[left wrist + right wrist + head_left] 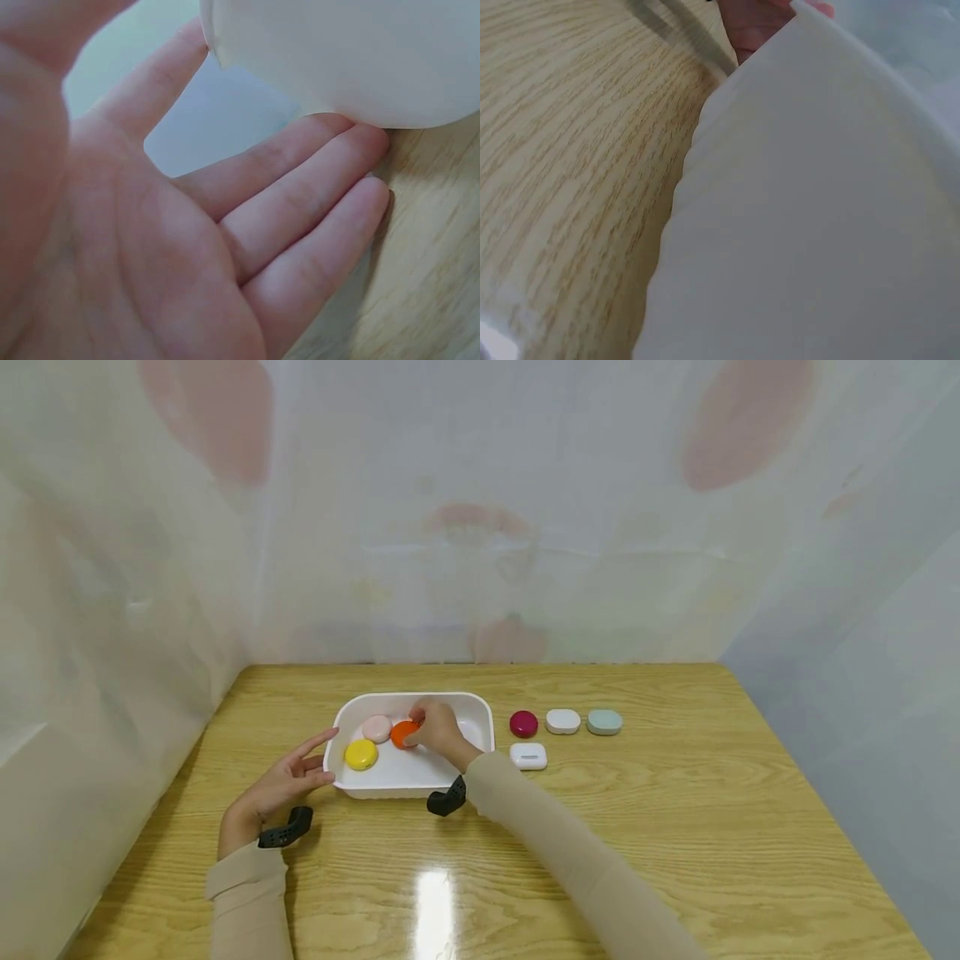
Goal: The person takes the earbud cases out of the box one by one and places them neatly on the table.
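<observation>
A white plastic tray [408,772] with raised walls stands on the wooden table. My right hand [442,733] reaches into it, thumb and fingers pinching a round orange earbud case [401,735] close over the tray floor. Beside that lie a pale pink round case [377,728] and a yellow round case [362,754]. My left hand [281,783] is at the tray's left end, its fingertips touching the rim and outer wall. The left wrist view shows that hand's fingers [300,195] extended against the wall. In the right wrist view the tray's side [795,210] hides the right hand's grip.
Right of the tray, a dark red round case [523,723], a white oval case [562,721] and a pale green case [604,722] stand in a row. A white earbud case [528,756] lies in front of them. Pale curtains [480,568] hang behind the table [675,827] and at its sides.
</observation>
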A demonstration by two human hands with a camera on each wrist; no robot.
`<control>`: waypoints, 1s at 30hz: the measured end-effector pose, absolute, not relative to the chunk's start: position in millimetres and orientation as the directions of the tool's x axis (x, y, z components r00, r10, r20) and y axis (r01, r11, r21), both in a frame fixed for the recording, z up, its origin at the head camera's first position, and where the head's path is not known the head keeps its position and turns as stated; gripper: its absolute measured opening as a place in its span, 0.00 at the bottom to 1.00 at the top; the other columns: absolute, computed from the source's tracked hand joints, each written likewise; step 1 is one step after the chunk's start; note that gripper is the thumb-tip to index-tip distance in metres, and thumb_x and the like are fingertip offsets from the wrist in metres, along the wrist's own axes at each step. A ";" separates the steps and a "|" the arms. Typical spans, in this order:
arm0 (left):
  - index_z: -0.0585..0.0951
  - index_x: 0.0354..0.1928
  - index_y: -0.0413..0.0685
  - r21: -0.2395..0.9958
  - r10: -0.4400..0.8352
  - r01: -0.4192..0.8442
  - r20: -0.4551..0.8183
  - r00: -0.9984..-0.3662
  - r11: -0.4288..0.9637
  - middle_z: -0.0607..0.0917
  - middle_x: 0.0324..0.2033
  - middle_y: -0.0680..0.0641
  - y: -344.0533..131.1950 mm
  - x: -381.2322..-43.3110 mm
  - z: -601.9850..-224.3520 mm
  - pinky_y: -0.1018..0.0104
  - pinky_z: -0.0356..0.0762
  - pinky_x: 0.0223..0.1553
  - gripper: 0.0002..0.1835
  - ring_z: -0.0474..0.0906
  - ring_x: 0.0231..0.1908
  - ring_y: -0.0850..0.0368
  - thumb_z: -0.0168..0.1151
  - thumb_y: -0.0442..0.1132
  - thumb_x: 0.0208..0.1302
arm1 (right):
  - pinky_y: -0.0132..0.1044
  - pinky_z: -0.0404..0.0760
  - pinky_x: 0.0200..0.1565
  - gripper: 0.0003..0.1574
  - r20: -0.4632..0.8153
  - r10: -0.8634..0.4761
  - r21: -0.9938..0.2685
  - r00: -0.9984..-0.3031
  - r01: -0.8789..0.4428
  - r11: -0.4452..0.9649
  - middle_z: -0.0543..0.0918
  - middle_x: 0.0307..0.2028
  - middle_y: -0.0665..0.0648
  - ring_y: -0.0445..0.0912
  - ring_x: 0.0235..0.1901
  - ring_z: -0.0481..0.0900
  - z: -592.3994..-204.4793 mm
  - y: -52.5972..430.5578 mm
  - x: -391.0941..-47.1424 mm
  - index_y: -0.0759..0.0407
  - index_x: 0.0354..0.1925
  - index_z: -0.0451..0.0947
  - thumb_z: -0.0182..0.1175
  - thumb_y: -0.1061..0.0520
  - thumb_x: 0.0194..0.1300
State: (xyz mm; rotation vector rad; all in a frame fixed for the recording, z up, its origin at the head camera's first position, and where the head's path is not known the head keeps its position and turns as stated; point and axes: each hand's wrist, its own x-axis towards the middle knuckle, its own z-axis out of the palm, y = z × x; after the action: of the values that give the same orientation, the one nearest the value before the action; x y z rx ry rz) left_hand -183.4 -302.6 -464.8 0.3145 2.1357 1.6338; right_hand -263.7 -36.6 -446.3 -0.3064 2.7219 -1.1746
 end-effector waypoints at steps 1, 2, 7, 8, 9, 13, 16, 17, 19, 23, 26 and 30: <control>0.44 0.77 0.55 0.956 0.426 -0.081 -0.200 -0.882 0.281 0.59 0.68 0.22 -302.4 -183.3 -464.6 0.81 0.73 0.50 0.41 0.76 0.51 0.75 0.56 0.40 0.70 | 0.30 0.77 0.45 0.25 -0.068 -0.251 -0.733 -0.966 -0.122 0.669 0.85 0.42 0.58 0.45 0.39 0.77 -446.8 -36.7 -263.7 0.64 0.43 0.81 0.77 0.61 0.44; 0.44 0.77 0.55 0.956 0.424 -0.083 -0.202 -0.883 0.282 0.60 0.67 0.22 -302.2 -183.3 -464.6 0.81 0.73 0.50 0.41 0.76 0.51 0.75 0.56 0.40 0.70 | 0.30 0.77 0.46 0.26 -0.071 -0.253 -0.739 -0.965 -0.120 0.663 0.85 0.43 0.58 0.45 0.39 0.77 -447.2 -36.9 -263.7 0.64 0.44 0.81 0.77 0.61 0.44; 0.44 0.77 0.54 0.955 0.426 -0.074 -0.196 -0.883 0.287 0.60 0.68 0.23 -302.4 -183.4 -464.9 0.81 0.72 0.50 0.41 0.76 0.51 0.75 0.55 0.39 0.70 | 0.34 0.76 0.55 0.30 -0.092 -0.293 -0.756 -0.952 -0.124 0.642 0.84 0.48 0.58 0.48 0.47 0.77 -450.3 -38.5 -264.0 0.64 0.49 0.81 0.77 0.64 0.43; 0.44 0.77 0.54 0.955 0.428 -0.069 -0.193 -0.883 0.288 0.60 0.68 0.23 -302.5 -183.6 -465.1 0.82 0.72 0.50 0.41 0.76 0.51 0.75 0.55 0.39 0.70 | 0.34 0.75 0.57 0.31 -0.098 -0.302 -0.756 -0.948 -0.126 0.643 0.84 0.49 0.58 0.48 0.48 0.77 -450.7 -38.8 -264.2 0.63 0.49 0.81 0.76 0.64 0.44; 0.44 0.77 0.54 0.956 0.432 -0.066 -0.189 -0.882 0.285 0.60 0.68 0.22 -302.6 -183.8 -465.6 0.82 0.72 0.51 0.41 0.76 0.52 0.75 0.55 0.39 0.71 | 0.35 0.75 0.58 0.31 -0.101 -0.311 -0.752 -0.945 -0.132 0.646 0.84 0.50 0.58 0.48 0.49 0.78 -451.1 -39.2 -264.2 0.63 0.50 0.81 0.76 0.65 0.44; 0.44 0.77 0.52 0.958 0.439 -0.056 -0.181 -0.880 0.283 0.59 0.68 0.22 -303.1 -184.3 -466.8 0.82 0.72 0.51 0.40 0.76 0.52 0.75 0.54 0.38 0.71 | 0.35 0.74 0.60 0.30 -0.104 -0.335 -0.735 -0.937 -0.154 0.660 0.84 0.51 0.57 0.48 0.51 0.78 -451.2 -39.6 -264.2 0.61 0.50 0.82 0.75 0.65 0.46; 0.44 0.77 0.52 0.957 0.437 -0.051 -0.177 -0.882 0.285 0.59 0.68 0.22 -303.5 -184.4 -467.3 0.82 0.72 0.51 0.40 0.77 0.52 0.75 0.54 0.38 0.71 | 0.34 0.75 0.59 0.30 -0.098 -0.343 -0.741 -0.934 -0.161 0.652 0.85 0.50 0.58 0.48 0.50 0.78 -450.3 -38.8 -264.1 0.62 0.50 0.82 0.76 0.65 0.45; 0.44 0.77 0.52 0.957 0.437 -0.048 -0.175 -0.882 0.286 0.59 0.68 0.22 -303.7 -184.4 -467.5 0.82 0.72 0.50 0.40 0.77 0.52 0.75 0.54 0.38 0.71 | 0.34 0.75 0.58 0.30 -0.098 -0.344 -0.749 -0.934 -0.159 0.644 0.85 0.50 0.58 0.48 0.50 0.78 -449.8 -38.4 -263.9 0.62 0.50 0.82 0.76 0.65 0.44; 0.44 0.77 0.52 0.957 0.437 -0.044 -0.172 -0.883 0.287 0.60 0.68 0.22 -303.8 -184.5 -467.7 0.82 0.72 0.50 0.40 0.77 0.52 0.75 0.54 0.38 0.71 | 0.33 0.75 0.56 0.30 -0.097 -0.342 -0.760 -0.935 -0.152 0.632 0.85 0.49 0.58 0.47 0.48 0.78 -448.3 -37.2 -263.5 0.62 0.50 0.81 0.76 0.65 0.44; 0.44 0.77 0.53 0.957 0.439 -0.046 -0.174 -0.882 0.288 0.60 0.68 0.22 -303.8 -185.0 -468.4 0.81 0.72 0.51 0.40 0.76 0.52 0.75 0.54 0.38 0.71 | 0.31 0.76 0.52 0.30 -0.082 -0.344 -0.791 -0.936 -0.149 0.593 0.85 0.49 0.57 0.46 0.46 0.78 -443.6 -32.9 -261.9 0.61 0.50 0.81 0.76 0.63 0.45; 0.44 0.77 0.54 0.954 0.434 -0.057 -0.186 -0.881 0.293 0.59 0.68 0.23 -303.2 -184.7 -467.8 0.81 0.72 0.50 0.40 0.76 0.52 0.75 0.55 0.39 0.71 | 0.32 0.77 0.50 0.29 -0.057 -0.352 -0.814 -0.934 -0.160 0.558 0.85 0.50 0.58 0.48 0.46 0.79 -435.2 -28.3 -258.6 0.61 0.51 0.81 0.75 0.62 0.47; 0.45 0.77 0.56 0.946 0.417 -0.077 -0.210 -0.885 0.314 0.61 0.68 0.24 -303.0 -183.2 -464.4 0.80 0.72 0.50 0.40 0.76 0.51 0.75 0.55 0.40 0.71 | 0.34 0.79 0.52 0.30 -0.007 -0.377 -0.832 -0.926 -0.204 0.515 0.84 0.52 0.60 0.50 0.48 0.80 -421.7 -20.9 -251.7 0.62 0.52 0.80 0.75 0.61 0.49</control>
State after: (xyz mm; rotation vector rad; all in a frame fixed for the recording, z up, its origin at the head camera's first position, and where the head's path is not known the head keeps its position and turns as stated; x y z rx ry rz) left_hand -183.2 -303.0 -464.4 0.3017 2.1686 1.5969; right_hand -251.7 -20.9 -421.7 -0.4978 2.5676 -1.3728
